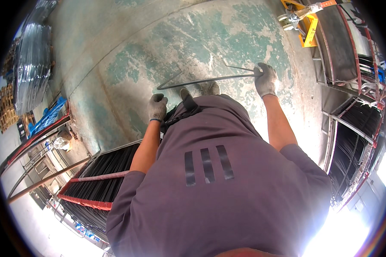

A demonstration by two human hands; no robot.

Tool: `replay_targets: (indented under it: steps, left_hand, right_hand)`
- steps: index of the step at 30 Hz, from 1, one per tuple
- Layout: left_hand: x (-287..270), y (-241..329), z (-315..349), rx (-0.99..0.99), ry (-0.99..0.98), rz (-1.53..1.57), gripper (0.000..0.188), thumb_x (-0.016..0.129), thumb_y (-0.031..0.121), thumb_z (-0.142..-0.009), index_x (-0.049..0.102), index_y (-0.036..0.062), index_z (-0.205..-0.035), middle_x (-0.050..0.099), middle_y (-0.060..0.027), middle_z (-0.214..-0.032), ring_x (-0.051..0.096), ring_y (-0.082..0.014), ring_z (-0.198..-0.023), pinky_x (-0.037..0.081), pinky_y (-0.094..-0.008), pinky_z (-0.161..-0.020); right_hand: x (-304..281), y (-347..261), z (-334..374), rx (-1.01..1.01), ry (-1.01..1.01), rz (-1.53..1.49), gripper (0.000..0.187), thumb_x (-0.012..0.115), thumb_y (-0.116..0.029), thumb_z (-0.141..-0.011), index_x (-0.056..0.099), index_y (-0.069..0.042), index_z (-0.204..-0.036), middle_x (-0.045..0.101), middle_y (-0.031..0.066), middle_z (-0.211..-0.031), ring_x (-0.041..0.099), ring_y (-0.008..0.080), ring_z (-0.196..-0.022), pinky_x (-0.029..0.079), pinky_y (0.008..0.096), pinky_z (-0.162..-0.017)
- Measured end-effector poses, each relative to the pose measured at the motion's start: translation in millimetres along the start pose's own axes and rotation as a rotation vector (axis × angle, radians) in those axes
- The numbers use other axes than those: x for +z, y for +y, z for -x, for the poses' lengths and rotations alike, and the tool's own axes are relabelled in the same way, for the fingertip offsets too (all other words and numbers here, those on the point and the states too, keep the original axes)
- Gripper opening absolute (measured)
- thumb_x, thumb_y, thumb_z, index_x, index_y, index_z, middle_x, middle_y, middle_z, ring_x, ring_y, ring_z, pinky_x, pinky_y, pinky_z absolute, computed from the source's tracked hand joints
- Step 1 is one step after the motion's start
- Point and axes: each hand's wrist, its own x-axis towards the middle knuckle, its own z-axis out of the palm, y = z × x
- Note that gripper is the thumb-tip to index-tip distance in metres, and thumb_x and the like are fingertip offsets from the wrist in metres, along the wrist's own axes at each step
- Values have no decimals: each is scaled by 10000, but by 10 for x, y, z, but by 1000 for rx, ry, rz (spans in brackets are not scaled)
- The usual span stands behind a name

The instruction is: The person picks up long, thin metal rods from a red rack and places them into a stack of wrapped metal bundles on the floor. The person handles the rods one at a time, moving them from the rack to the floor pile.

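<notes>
My right hand, in a grey knit glove, is closed around one corner of a thin dark bent metal rod. The rod spans the space before my body, with a long middle and a shorter arm angled away at each side. Its left corner hangs just beyond my left hand, with a small gap between them. That hand wears a similar glove; its fingers are curled in, and nothing sticks out of them. Below the rod, the tips of my shoes show on the floor.
Beside my left arm stands a rack of black rods with red-wrapped rails. More racks with black rods line the right side. A yellow pallet jack is at the far right. Plastic-wrapped stacks and wooden pallets stand left.
</notes>
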Motion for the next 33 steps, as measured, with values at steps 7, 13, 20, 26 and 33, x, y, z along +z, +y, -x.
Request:
replay_targets:
  steps: [7,13,20,26,33]
  left_hand:
    - [-4,36,63,-10,-5,12,407,742,271,-867,741,34,-1198,779,-166,-1137,739,-286,-1075,554,-393,-961]
    - [5,35,59,-1,-13,-6,409,738,274,-871,740,31,-1201,777,-166,-1141,737,-286,-1080,551,-391,-967]
    - [32,7,62,-4,0,3,399,740,264,-874,740,31,-1198,776,-169,-1146,737,-284,-1078,553,-392,-965]
    - [25,43,83,2,-2,19,380,742,248,-883,740,23,-1190,775,-170,-1142,738,-282,-1073,555,-386,-960]
    - [15,102,110,12,-2,19,359,742,213,-889,735,10,-1185,774,-178,-1128,737,-279,-1067,556,-381,-956]
  right_hand:
    - [-20,-14,20,11,-10,-2,295,707,-317,-958,735,-160,-1207,716,135,-1207,664,358,-1138,537,471,-972]
    - [-26,-18,30,21,-24,-3,296,701,-319,-964,733,-157,-1210,711,138,-1215,660,357,-1144,533,471,-979]
    - [-46,-45,20,23,-26,7,294,698,-322,-965,736,-163,-1209,710,142,-1218,654,360,-1155,530,471,-993]
    - [-28,-28,20,21,-24,-6,295,697,-318,-965,739,-160,-1210,710,146,-1217,653,361,-1166,528,466,-1001]
    - [-51,-48,15,30,-33,-22,300,694,-318,-968,741,-147,-1211,710,152,-1222,653,366,-1173,526,464,-1008]
